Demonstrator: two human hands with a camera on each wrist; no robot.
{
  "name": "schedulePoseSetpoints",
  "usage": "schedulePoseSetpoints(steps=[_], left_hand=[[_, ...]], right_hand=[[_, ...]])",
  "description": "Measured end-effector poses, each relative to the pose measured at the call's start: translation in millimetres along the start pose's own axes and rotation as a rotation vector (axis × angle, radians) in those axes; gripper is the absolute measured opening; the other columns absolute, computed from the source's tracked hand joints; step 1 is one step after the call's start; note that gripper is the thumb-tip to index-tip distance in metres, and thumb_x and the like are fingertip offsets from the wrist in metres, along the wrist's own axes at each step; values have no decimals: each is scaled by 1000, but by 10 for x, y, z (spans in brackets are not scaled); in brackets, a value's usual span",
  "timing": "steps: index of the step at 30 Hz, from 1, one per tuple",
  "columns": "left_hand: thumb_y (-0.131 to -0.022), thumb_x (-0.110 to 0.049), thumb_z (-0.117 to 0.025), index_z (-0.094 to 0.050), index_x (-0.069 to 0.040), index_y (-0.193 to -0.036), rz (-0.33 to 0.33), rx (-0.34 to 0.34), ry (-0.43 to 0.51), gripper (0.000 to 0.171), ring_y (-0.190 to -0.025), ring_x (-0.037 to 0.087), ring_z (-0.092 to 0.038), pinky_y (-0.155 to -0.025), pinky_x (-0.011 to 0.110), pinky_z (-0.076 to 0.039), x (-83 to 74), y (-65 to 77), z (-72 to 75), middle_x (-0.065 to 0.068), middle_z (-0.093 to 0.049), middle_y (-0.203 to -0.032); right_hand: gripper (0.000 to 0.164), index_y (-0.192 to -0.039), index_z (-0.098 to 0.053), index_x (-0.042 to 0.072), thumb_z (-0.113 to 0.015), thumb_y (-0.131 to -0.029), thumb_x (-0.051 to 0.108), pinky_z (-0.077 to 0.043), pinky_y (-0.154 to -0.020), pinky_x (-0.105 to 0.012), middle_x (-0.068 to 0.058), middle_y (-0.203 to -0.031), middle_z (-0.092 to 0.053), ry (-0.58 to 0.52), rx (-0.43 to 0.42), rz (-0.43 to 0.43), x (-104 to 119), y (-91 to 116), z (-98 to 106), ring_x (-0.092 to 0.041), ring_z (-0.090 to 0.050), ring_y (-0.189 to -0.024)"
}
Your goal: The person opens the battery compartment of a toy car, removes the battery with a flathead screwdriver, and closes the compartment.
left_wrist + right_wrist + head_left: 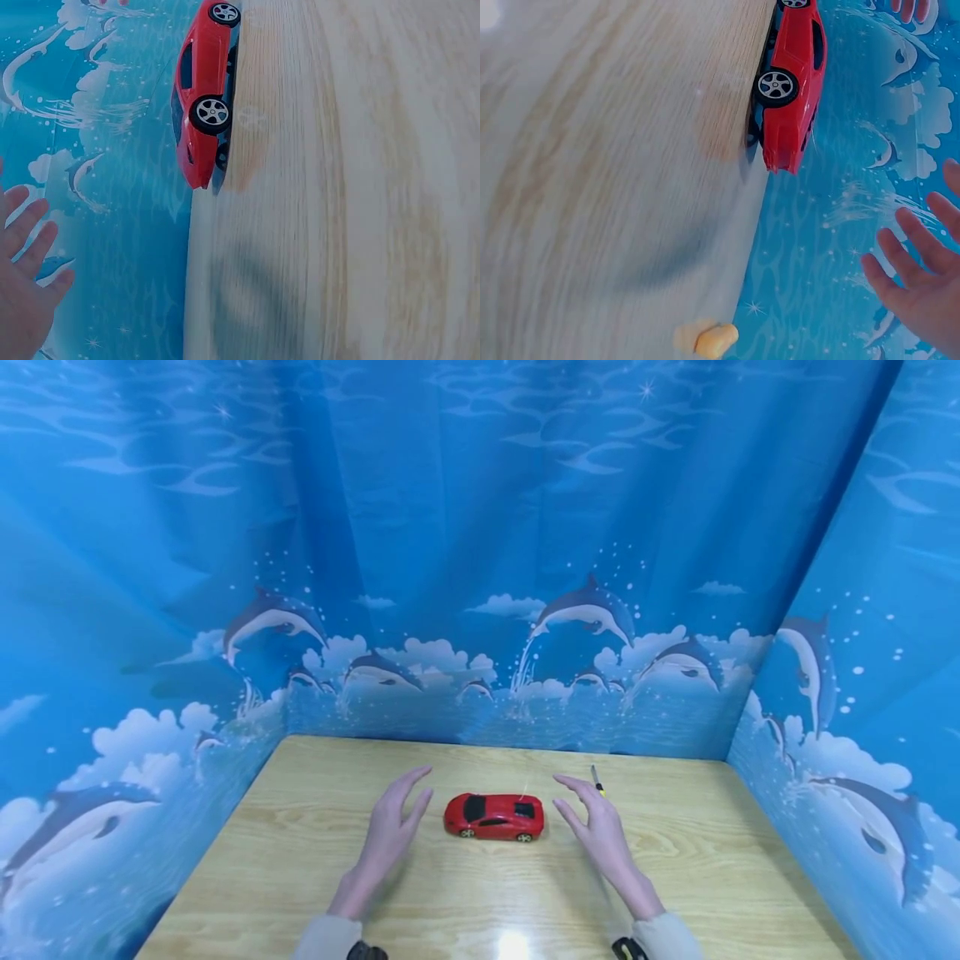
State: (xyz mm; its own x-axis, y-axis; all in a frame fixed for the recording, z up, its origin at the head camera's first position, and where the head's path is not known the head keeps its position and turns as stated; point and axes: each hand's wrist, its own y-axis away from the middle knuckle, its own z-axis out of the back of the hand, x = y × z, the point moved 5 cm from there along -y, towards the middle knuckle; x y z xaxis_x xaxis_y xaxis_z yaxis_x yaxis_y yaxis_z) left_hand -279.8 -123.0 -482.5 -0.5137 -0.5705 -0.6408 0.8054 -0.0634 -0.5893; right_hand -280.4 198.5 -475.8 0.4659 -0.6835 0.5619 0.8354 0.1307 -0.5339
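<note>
A red toy car (493,817) stands on its wheels on the wooden table, its nose pointing left in the head view. To its left, my left hand (392,822) hovers with fingers extended and apart from the car. My right hand (597,828) mirrors it on the other side, also held off the car, fingers loosely spread. Just beyond the right hand lies a small screwdriver (597,781) with a yellow and black handle, partly hidden by the fingers. The left wrist view shows the car's front end (196,150); the right wrist view shows its rear (784,142).
The light wooden table (300,843) is bounded at the back and both sides by a blue curtain (465,543) printed with dolphins. A rounded yellow end of an object (717,341) shows at the bottom of the right wrist view. Light glares off the table's front.
</note>
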Motion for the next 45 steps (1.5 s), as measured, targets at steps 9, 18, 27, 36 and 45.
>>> schedulePoseSetpoints(steps=[9, 18, 27, 36, 45], left_hand=[[-99, -21, -67, -58, -7, -141, 82, 176, 20, 46, -133, 33, -54, -112, 53, -44, 171, -11, -237, 11, -60, -142], [-93, -31, -75, -51, -11, -148, 155, 369, 22, 64, -139, 34, -47, -115, 55, -39, 265, 17, -466, 10, -53, -150], [-87, -27, -81, -49, -6, -148, 119, 486, -43, 72, -139, 38, -46, -114, 56, -39, 296, 53, -619, 15, -52, -150], [-84, -25, -83, -48, -6, -149, 103, 508, -70, 76, -140, 38, -45, -115, 57, -38, 330, 59, -703, 16, -51, -151], [-81, -20, -85, -49, -3, -147, 78, 519, -68, 77, -135, 39, -49, -113, 56, -41, 349, 45, -756, 18, -53, -147]], right_hand=[[53, -143, -57, 12, -74, -94, 24, -52, -100, -53, -10, -140, -61, -32, 185, -107, -129, -34, -339, -32, -60, -123], [57, -142, -56, 9, -76, -92, 26, -45, -109, -56, -14, -143, -58, -10, 321, -179, -199, -35, -515, -36, -53, -133], [67, -140, -56, 3, -82, -85, 31, -47, -107, -56, -19, -139, -59, 93, 370, -120, -237, -16, -580, -39, -55, -128], [77, -140, -54, 0, -88, -78, 28, -46, -108, -56, -19, -140, -58, 102, 400, -75, -262, -43, -629, -39, -55, -127], [77, -140, -54, -1, -90, -76, 23, -45, -108, -57, -20, -139, -59, 86, 438, -59, -254, -69, -678, -40, -53, -128]])
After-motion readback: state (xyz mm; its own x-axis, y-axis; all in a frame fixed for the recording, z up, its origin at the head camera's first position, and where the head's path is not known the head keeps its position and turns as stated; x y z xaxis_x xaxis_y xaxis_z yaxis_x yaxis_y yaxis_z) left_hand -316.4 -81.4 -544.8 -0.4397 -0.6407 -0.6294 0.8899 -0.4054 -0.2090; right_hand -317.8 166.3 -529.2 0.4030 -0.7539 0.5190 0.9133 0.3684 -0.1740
